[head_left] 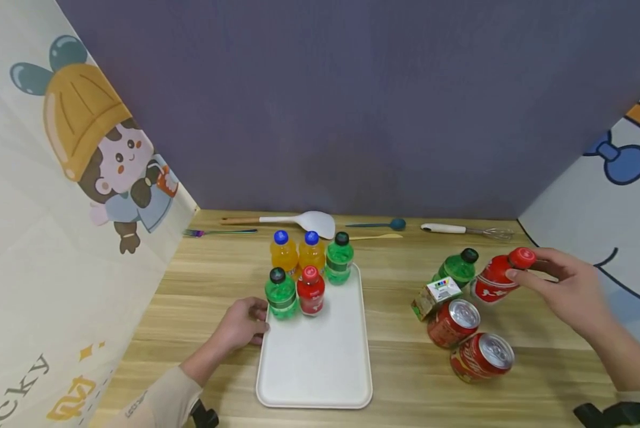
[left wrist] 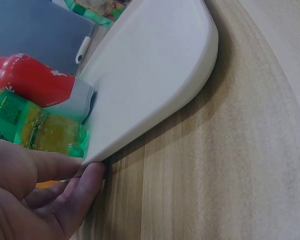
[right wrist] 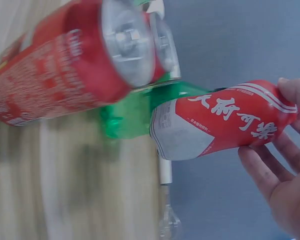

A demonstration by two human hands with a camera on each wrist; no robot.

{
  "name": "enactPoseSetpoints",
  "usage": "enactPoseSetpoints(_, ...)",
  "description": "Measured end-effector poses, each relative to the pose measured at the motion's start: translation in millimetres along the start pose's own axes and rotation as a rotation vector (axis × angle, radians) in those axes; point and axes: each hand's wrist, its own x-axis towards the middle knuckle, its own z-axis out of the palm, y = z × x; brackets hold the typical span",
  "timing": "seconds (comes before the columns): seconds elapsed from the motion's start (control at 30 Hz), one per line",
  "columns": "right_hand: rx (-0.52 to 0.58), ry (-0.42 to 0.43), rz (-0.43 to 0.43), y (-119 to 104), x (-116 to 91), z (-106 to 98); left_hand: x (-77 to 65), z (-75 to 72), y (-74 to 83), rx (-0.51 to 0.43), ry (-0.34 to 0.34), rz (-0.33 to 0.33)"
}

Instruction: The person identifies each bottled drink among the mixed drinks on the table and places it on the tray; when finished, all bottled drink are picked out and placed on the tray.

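Note:
In the head view my right hand [head_left: 573, 288] grips a red-labelled soda bottle [head_left: 495, 278] near its cap; the right wrist view shows the bottle tilted, with thumb and fingers around its upper part. My left hand [head_left: 240, 324] pinches the left rim of a white tray [head_left: 314, 362], thumb at the edge in the left wrist view. On the tray's far half stand two orange drink bottles [head_left: 284, 254] with blue caps, two green bottles [head_left: 281, 295] with black caps and another red bottle [head_left: 311, 292]. Beside the held bottle are a green bottle [head_left: 459, 268], a small carton [head_left: 436, 295] and two red cans [head_left: 481, 356].
Along the back of the wooden table [head_left: 191, 297] lie a fork [head_left: 220, 232], a white spatula [head_left: 317, 223], a dark blue spoon [head_left: 397, 224], a yellow utensil [head_left: 375, 236] and a whisk [head_left: 466, 230]. A dark panel [head_left: 352, 107] rises behind; printed white walls flank the table.

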Motion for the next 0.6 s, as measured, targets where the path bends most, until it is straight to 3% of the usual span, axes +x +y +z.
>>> enactPoseSetpoints(0.13, -0.039, 0.053, -0.051, -13.5, 3.8, -8.1, 0.3, -0.3, 0.5, 0.009, -0.003, -0.001)
enactPoseSetpoints(0.3, -0.077, 0.067, -0.038, -31.8, 6.5, -16.7, 0.4, -0.1, 1.3, 0.011, -0.006, -0.004)
enactPoseSetpoints(0.47, -0.057, 0.066, -0.012, -51.8, 12.0, -19.7, 0.2, -0.1, 4.0, 0.014, -0.005, -0.009)
enactPoseSetpoints(0.6, -0.027, 0.047, -0.040, -70.4, 16.7, -15.5, -0.7, -0.2, 5.4, 0.024, -0.010, -0.010)
